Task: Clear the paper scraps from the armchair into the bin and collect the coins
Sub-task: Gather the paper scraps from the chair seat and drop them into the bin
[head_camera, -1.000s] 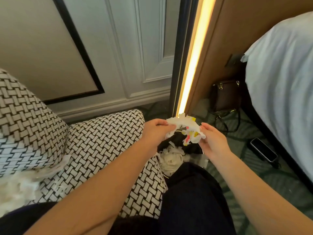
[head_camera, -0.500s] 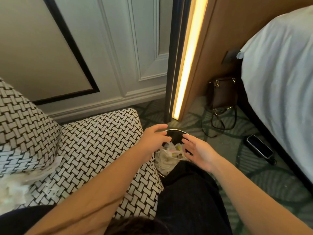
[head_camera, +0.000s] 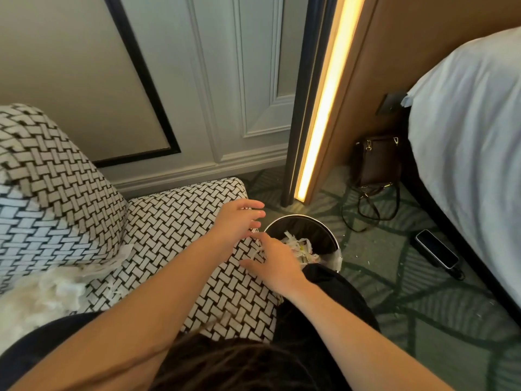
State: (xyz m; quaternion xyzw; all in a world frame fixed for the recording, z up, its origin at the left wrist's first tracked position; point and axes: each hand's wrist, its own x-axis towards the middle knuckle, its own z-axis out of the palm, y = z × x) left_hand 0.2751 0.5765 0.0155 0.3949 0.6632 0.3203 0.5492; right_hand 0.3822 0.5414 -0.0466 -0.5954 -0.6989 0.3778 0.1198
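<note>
Over the black-and-white woven armchair [head_camera: 180, 221], left hand [head_camera: 239, 221] and right hand [head_camera: 277, 263] hovered, fingers spread and empty, the round black bin [head_camera: 334, 245] just right of them.

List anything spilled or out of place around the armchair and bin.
Small white paper flecks lie scattered on the carpet right of the bin, outside it. A heap of scraps sits on the armchair seat. A phone lies on the floor beside the bed, where it could be stepped on.
</note>
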